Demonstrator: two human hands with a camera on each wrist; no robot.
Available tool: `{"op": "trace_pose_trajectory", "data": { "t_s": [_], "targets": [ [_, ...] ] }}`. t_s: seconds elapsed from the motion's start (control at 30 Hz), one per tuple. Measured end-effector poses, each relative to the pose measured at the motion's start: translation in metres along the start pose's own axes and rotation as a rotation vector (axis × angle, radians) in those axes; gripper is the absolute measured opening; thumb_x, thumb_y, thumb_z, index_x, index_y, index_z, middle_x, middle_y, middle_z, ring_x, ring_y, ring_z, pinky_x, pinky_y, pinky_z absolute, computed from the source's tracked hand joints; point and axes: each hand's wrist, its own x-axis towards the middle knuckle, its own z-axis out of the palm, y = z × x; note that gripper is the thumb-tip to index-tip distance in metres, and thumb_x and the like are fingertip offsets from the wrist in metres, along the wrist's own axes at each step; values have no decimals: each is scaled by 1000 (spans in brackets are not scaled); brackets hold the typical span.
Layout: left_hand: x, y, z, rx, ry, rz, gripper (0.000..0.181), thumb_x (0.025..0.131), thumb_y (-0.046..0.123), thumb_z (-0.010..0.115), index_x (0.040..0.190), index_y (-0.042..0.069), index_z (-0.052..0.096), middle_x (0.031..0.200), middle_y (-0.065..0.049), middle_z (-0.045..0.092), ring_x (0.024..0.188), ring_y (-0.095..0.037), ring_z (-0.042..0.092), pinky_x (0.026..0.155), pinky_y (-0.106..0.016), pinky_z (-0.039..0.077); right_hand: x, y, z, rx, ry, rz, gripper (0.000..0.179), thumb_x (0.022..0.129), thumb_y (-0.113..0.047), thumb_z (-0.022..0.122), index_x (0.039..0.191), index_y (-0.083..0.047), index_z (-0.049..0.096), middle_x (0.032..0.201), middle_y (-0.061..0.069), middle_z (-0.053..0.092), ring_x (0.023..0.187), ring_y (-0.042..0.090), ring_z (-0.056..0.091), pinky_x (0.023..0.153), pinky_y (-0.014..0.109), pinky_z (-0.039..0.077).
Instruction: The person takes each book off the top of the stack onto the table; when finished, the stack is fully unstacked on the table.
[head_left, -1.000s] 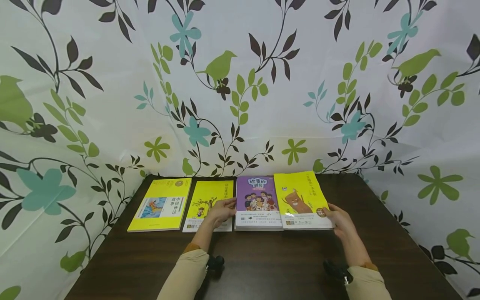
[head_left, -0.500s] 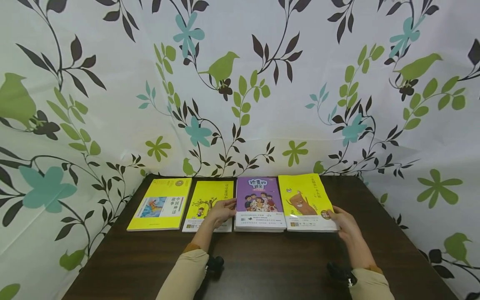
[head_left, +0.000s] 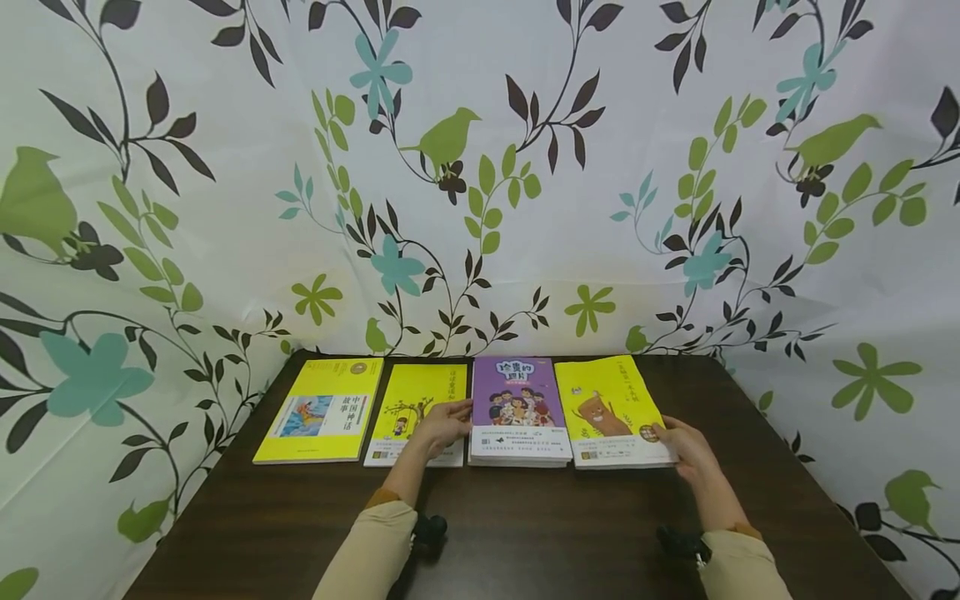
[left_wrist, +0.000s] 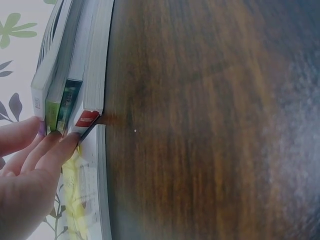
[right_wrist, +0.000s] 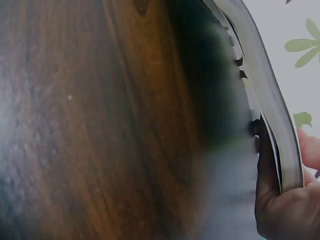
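R hand (head_left: pixel 688 450) grips the yellow log book (head_left: pixel 609 408) near its lower R corner: thumb on the cover, fingers curled underneath per R wrist view. The log book is at the R end of a row of bks on a dark wood-grain table (head_left: pixel 547 533), set askew, top leaning L. Cover: bright yellow w/ a smiling brown log character approx. mid, vert. Chinese title upper R, round brown badge lower R, white band along the bottom w/ a small QR-type square. R wrist cam shows pale page edges, block bowed, fingers btwn it & the table.

L hand (head_left: pixel 442 429) isn't gripping; fingers fairly straight, tips on the spines of the stack (left_wrist: pixel 95 55) topped by the purple book (head_left: pixel 520 412). Purple cover: white title in a cloud shape, grp of cartoon kids, white lower band. Spines below it: light green, dark pictorial, red/white.

L hand partly covers the yellow swing book (head_left: pixel 427 387) (tree + child on swing, white bottom). Far L: yellow myth book (head_left: pixel 318 446) w/ blue picture panel. Behind: white cloth (head_left: pixel 465 67) w/ birds, leaves, flowers.
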Motion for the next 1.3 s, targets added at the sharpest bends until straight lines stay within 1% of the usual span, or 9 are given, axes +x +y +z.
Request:
{"op": "trace_pose_trajectory", "data": {
  "t_s": [0.13, 0.23, 0.4, 0.6, 0.73, 0.87, 1.07, 1.2, 1.3],
  "targets": [
    [0, -1, 0, -3, 2, -3, 58, 91, -6, 58, 146, 2, 42, 151, -21, 41, 136, -36, 44, 104, -43, 47, 4, 3, 5, -65, 1, -21, 64, 100, -16, 53, 152, 5, 23, 122, 22, 49, 78, 12, 58, 66, 23, 51],
    [-1, -2, 1, -5, 3, -10, 57, 91, -5, 58, 146, 3, 43, 150, -20, 42, 136, -36, 45, 104, -43, 47, 6, 4, 9, -123, 21, -20, 60, 100, -14, 49, 150, 8, 24, 129, 26, 44, 88, 19, 55, 70, 24, 47],
    [-1, -2, 2, -12, 6, -11, 56, 92, -4, 58, 146, 3, 44, 150, -20, 42, 136, -35, 45, 105, -43, 46, 12, 2, 14, -186, 56, -3, 58, 101, -14, 44, 150, 8, 24, 140, 28, 36, 110, 34, 45, 86, 36, 41],
    [-1, 0, 2, -7, 9, -14, 56, 92, -4, 59, 146, 4, 45, 150, -19, 43, 136, -35, 46, 105, -44, 46, 21, 5, 15, -194, 108, 28, 56, 101, -15, 42, 150, 8, 27, 144, 29, 34, 117, 38, 38, 101, 51, 33],
    [-1, 1, 2, -9, 7, -12, 56, 91, -4, 59, 145, 3, 45, 150, -20, 43, 135, -35, 46, 104, -44, 46, 18, 6, 18, -243, 110, 4, 55, 100, -13, 39, 148, 12, 26, 145, 33, 34, 118, 40, 38, 106, 54, 31],
    [-1, 1, 1, -11, 7, -7, 57, 91, -5, 59, 146, 2, 44, 150, -20, 43, 136, -35, 45, 105, -44, 46, 15, 7, 22, -283, 142, -50, 55, 98, -14, 43, 143, 17, 31, 139, 35, 39, 114, 41, 42, 106, 54, 33],
    [-1, 1, 1, -6, 12, -10, 57, 91, -4, 59, 146, 3, 44, 150, -20, 43, 136, -35, 46, 105, -44, 46, 11, 6, 33, -397, 266, -131, 53, 93, -15, 48, 132, 20, 45, 128, 37, 50, 108, 42, 50, 100, 55, 42],
    [-1, 1, 1, 2, 17, -16, 56, 92, -4, 60, 145, 3, 45, 149, -20, 43, 135, -35, 46, 104, -45, 46, 8, 4, 39, -530, 305, -171, 50, 91, -14, 48, 127, 21, 51, 123, 38, 54, 104, 44, 53, 94, 57, 44],
    [-1, 1, 1, 7, 20, -19, 56, 91, -4, 60, 145, 3, 45, 149, -19, 44, 135, -35, 46, 104, -45, 46, 4, 2, 42, -652, 331, -229, 45, 90, -11, 47, 120, 21, 56, 116, 37, 59, 98, 45, 55, 87, 56, 45]
  ]
}}
